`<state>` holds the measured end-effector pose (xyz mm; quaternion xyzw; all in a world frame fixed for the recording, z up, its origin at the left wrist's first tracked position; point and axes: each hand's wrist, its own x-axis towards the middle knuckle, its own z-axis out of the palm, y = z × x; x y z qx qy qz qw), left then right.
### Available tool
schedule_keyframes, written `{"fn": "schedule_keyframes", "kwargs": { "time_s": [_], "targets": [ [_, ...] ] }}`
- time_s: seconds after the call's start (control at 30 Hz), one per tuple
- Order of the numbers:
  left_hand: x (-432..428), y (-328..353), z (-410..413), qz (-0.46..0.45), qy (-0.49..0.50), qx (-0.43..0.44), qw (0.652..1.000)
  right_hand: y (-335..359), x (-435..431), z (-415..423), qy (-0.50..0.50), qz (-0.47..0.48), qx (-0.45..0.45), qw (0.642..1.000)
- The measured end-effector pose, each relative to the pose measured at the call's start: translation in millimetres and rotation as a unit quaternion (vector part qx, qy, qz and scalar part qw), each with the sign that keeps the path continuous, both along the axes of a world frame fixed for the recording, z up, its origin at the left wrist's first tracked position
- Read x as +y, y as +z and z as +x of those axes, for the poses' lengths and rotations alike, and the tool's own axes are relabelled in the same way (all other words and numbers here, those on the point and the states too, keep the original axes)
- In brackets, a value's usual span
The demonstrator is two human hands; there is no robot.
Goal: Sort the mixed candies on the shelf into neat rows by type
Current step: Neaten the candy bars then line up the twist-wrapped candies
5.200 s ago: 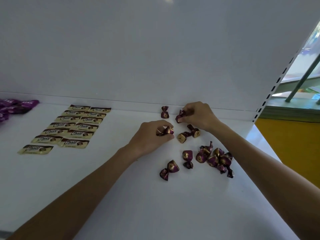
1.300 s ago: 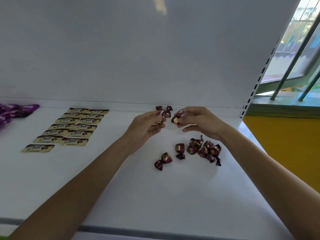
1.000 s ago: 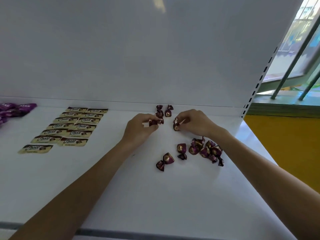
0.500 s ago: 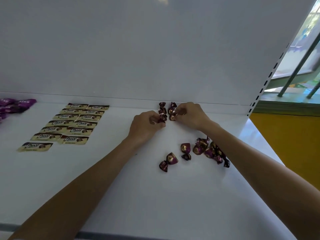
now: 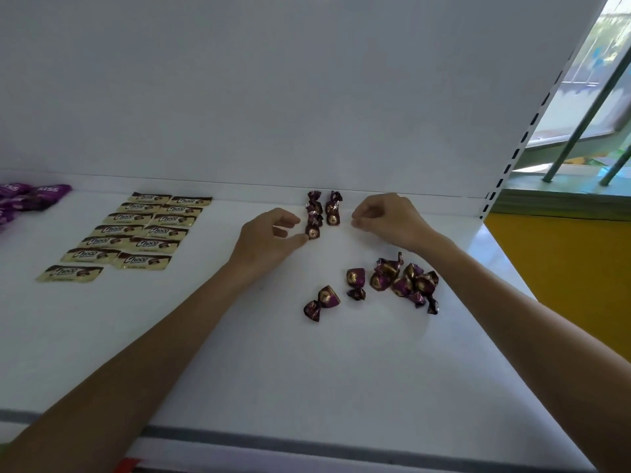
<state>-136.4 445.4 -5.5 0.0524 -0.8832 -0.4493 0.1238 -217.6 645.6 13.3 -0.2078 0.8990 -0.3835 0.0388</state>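
Row-building is under way, I'd say: two short rows of twists (image 5: 314,213) at the shelf's (image 5: 239,353) back; left hand (image 5: 269,233) slack, thumb touching the nearest twist; right hand (image 5: 386,216) loosely curled, empty; next, reach to the heap (image 5: 403,281).

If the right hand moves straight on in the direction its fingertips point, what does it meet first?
Most likely the front candy of the right-hand row: the right hand points left at it across a small gap. Depth is unclear.
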Motion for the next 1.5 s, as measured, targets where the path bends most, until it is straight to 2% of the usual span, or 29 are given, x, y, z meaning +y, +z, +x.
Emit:
{"fn": "schedule_keyframes", "kwargs": {
  "time_s": [0.1,0.23,0.33,0.53,0.7,0.73,0.83,0.9,1.0,1.07,1.17,1.23,1.33,1.5],
  "targets": [
    [7,5,20,-0.034,-0.029,0.013,0.999,7,12,19,0.053,0.006,0.01,0.999],
    [19,6,42,-0.063,-0.091,-0.042,0.993,11,22,43,0.108,0.04,0.022,0.993],
    [27,4,53,-0.074,-0.096,-0.062,0.991,6,21,56,0.112,0.089,0.018,0.989],
    [38,-1,69,-0.098,-0.108,-0.029,0.989,0,18,72,0.072,0.124,0.006,0.99],
    [41,-6,80,-0.106,-0.128,0.05,0.985,-1,15,85,0.048,0.182,0.061,0.98],
    [41,-5,83,-0.078,-0.125,0.071,0.987,-1,13,88,0.04,0.163,0.085,0.982],
    [37,-1,86,0.03,-0.08,0.102,0.991,1,6,103,-0.007,-0.004,0.136,0.991],
    [33,1,85,0.075,-0.052,0.087,0.992,2,1,114,-0.037,-0.099,0.15,0.983],
    [24,1,85,0.138,-0.042,0.044,0.989,1,-4,129,-0.064,-0.186,0.146,0.97],
    [20,0,87,0.194,-0.049,0.019,0.98,1,-7,136,-0.069,-0.217,0.134,0.964],
    [16,2,90,0.232,-0.066,-0.002,0.97,2,-11,139,-0.074,-0.211,0.111,0.968],
    [14,6,91,0.239,-0.081,-0.004,0.968,5,-13,139,-0.073,-0.243,0.056,0.966],
    [9,10,92,0.243,-0.093,-0.009,0.965,10,-16,142,-0.042,-0.342,-0.055,0.937],
    [2,10,95,0.207,-0.064,0.002,0.976,9,-21,143,-0.028,-0.324,-0.08,0.942]
  ]
}}
